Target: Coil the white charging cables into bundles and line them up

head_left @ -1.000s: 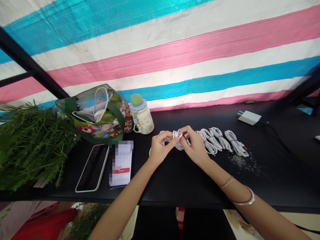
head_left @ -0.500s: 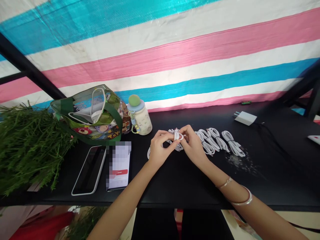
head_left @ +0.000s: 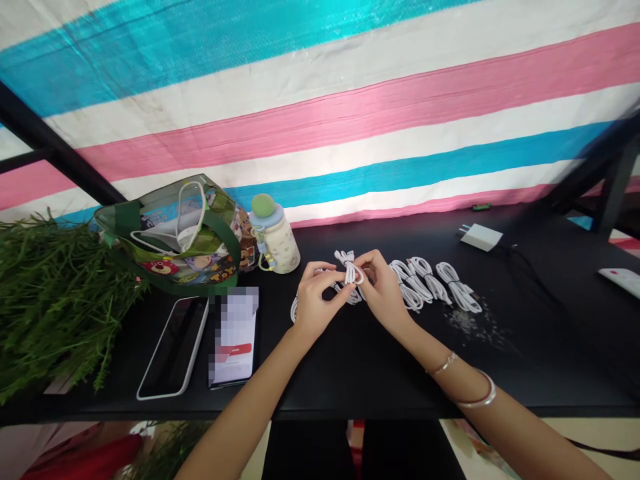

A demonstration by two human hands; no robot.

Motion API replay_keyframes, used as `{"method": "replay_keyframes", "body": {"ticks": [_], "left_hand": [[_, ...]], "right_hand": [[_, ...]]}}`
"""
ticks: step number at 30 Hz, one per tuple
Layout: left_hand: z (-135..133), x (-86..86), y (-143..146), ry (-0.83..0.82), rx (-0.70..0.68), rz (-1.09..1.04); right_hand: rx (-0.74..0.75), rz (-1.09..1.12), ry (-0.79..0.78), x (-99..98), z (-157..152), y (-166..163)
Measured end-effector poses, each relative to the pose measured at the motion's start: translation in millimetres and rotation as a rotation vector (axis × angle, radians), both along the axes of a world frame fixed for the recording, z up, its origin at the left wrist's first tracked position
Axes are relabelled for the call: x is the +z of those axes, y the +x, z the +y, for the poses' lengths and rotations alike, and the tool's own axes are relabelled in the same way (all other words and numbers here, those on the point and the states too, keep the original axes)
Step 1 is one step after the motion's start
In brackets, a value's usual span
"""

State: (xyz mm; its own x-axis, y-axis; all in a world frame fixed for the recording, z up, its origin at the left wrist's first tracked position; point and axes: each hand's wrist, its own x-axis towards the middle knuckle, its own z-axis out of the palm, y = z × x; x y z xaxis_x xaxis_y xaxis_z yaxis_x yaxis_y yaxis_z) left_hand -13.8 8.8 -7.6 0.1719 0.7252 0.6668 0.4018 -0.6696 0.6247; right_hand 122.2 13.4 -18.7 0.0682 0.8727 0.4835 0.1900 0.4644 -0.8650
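Above the middle of the black tabletop (head_left: 345,373), the left hand (head_left: 319,300) and right hand (head_left: 386,293) meet, fingertips pinching a small coiled white cable (head_left: 352,272) between them, bound by a dark tie, its plug end pointing up and away. Behind the fingers, more white coils (head_left: 355,296) lie partly hidden. Just beside the right hand, a row of tied white cable bundles (head_left: 421,283) runs to the right, with pale specks (head_left: 473,323) scattered near the last one. Farther off sits a white plug adapter (head_left: 481,237). Left of the hands stands a cream bottle (head_left: 283,248) with a green-topped lid, touching or nearly touching a green printed bag (head_left: 210,267). Nearer lie a lit phone (head_left: 235,360) and a dark-screened phone (head_left: 173,347); leafy greenery (head_left: 55,307) fills the far left. A striped sheet (head_left: 325,140) hangs behind.
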Motion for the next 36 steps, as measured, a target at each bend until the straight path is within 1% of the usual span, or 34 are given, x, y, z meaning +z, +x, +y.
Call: {"method": "replay_keyframes", "body": {"ticks": [4,6,11,15,18,22,27,30,36], "left_hand": [[0.6,-1.1,0.2,0.058,0.003,0.027],[0.5,-0.8,0.2,0.061,0.003,0.03],[-1.0,1.6,0.5,-0.066,0.016,-0.028],[-1.7,1.9,1.2,-0.127,-0.033,-0.056],[-1.4,2.3,1.8,-0.14,-0.04,-0.069],[-1.2,3.9,2.9,-0.14,-0.026,-0.066],[-1.9,3.7,3.1,-0.105,-0.038,-0.025],[-2.5,3.5,2.8,-0.084,-0.009,0.001],[-3.4,5.7,2.4,-0.129,0.03,-0.006]], "right_hand": [[0.019,0.016,0.023,-2.1,2.5,0.1],[0.019,0.026,0.03,-2.3,3.1,-0.3],[-0.007,0.033,0.059,0.3,2.0,-1.6],[-0.018,-0.037,0.108,1.0,1.4,-0.8],[-0.024,-0.069,0.124,-0.4,2.7,0.1],[-0.047,-0.054,0.111,-2.1,5.6,1.4],[-0.048,-0.065,0.104,-0.9,5.5,1.6],[-0.035,-0.085,0.117,-0.1,3.5,0.2],[-0.037,-0.14,0.147,-0.9,2.9,-0.8]]}}
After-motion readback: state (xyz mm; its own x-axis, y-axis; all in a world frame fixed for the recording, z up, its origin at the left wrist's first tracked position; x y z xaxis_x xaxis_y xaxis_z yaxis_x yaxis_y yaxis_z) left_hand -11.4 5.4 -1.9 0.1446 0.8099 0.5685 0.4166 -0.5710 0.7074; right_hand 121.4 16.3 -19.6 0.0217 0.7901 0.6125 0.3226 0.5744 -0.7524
